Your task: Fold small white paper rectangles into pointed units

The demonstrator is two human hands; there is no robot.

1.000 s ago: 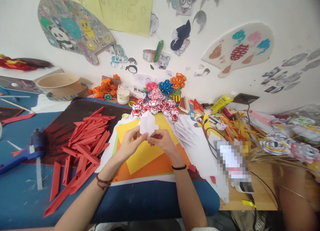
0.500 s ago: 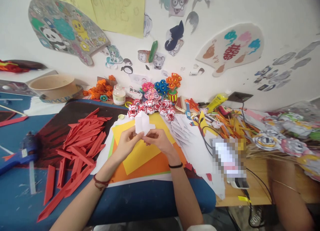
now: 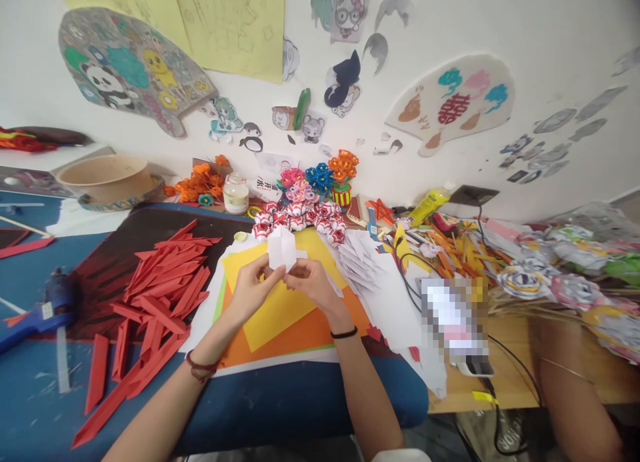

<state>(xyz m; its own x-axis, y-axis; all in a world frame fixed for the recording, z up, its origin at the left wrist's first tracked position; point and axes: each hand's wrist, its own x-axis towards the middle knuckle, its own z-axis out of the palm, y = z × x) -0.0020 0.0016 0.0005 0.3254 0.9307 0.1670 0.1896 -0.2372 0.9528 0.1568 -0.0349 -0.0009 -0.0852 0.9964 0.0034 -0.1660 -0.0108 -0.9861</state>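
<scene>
Between my two hands I hold a small piece of folded white paper (image 3: 282,247), raised above the stack of coloured sheets. My left hand (image 3: 254,283) pinches its lower left side with thumb and fingers. On the lower right, my right hand (image 3: 314,281) grips the same paper, fingers bent and close to my left thumb. Below them lies a yellow sheet (image 3: 265,329) on top of an orange sheet (image 3: 305,345). Just beyond the paper sits a cluster of red and white paper flowers (image 3: 300,215).
Folded red paper strips (image 3: 165,282) are heaped to the left, near a blue glue gun (image 3: 47,309). White paper strips (image 3: 360,265) lie to the right, beside a phone (image 3: 453,319) with a cable. Another person's arm (image 3: 570,382) rests at far right.
The view has shifted slightly. Both hands keep hold of the white paper, and my right fingers have moved a little along its lower edge.
</scene>
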